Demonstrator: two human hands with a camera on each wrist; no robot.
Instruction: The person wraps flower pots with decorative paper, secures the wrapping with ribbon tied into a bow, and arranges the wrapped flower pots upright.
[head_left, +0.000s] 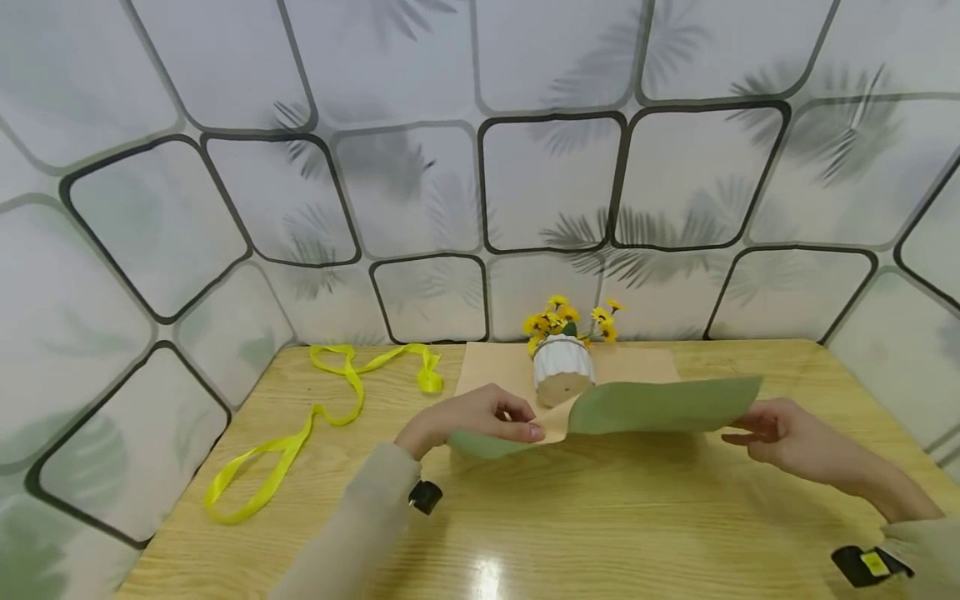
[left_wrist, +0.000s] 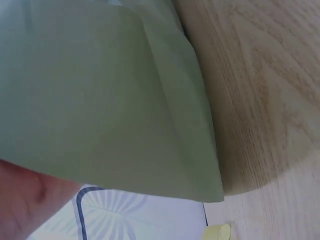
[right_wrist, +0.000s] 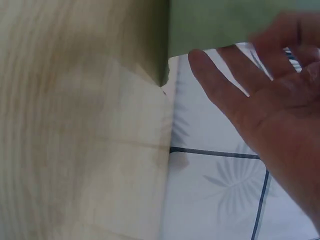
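Note:
A sheet of wrapping paper [head_left: 663,406], green outside and peach inside, lies on the table with its near part folded upward. At the fold's left part, my left hand [head_left: 480,417] pinches the paper between thumb and curled fingers. Beside the right corner of the raised flap is my right hand [head_left: 802,442], its fingers loosely extended at the paper's edge. In the right wrist view, the fingers [right_wrist: 220,92] meet the green edge. Behind the flap, a white pot [head_left: 562,367] lies on its side, its tan base towards me and yellow flowers [head_left: 557,318] pointing away.
A long yellow ribbon [head_left: 285,446] trails in loops over the left of the wooden table [head_left: 600,533], ending in a small roll [head_left: 430,379]. Patterned curtain-like walls [head_left: 555,183] close in the back and sides. Black straps [head_left: 426,497] sit at both wrists.

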